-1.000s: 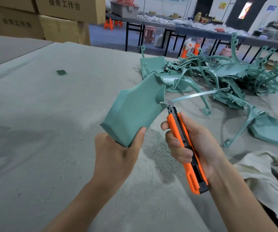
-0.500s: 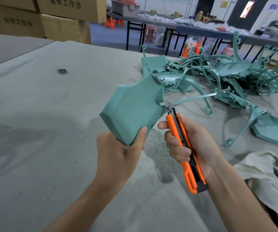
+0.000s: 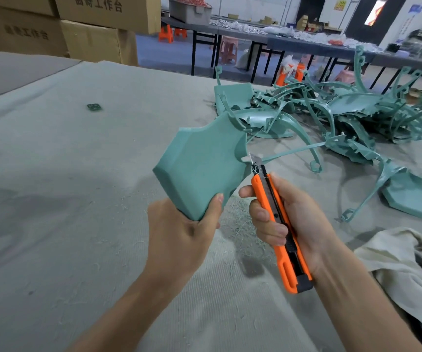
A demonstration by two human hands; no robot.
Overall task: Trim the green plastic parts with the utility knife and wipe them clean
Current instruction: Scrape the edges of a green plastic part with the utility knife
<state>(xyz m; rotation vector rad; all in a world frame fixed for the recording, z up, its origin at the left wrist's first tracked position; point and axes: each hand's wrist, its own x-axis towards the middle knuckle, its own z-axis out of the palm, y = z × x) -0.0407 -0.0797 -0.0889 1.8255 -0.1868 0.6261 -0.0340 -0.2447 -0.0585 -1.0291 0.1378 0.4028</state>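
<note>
Though boxes stand behind, green parts litter the table.

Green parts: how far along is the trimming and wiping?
Shavings suggest some trimming is done. In hand: left hand grips one green part, right hand holds the utility knife at its edge. Left: the pile beyond, and wiping; the cloth lies untouched.
</note>
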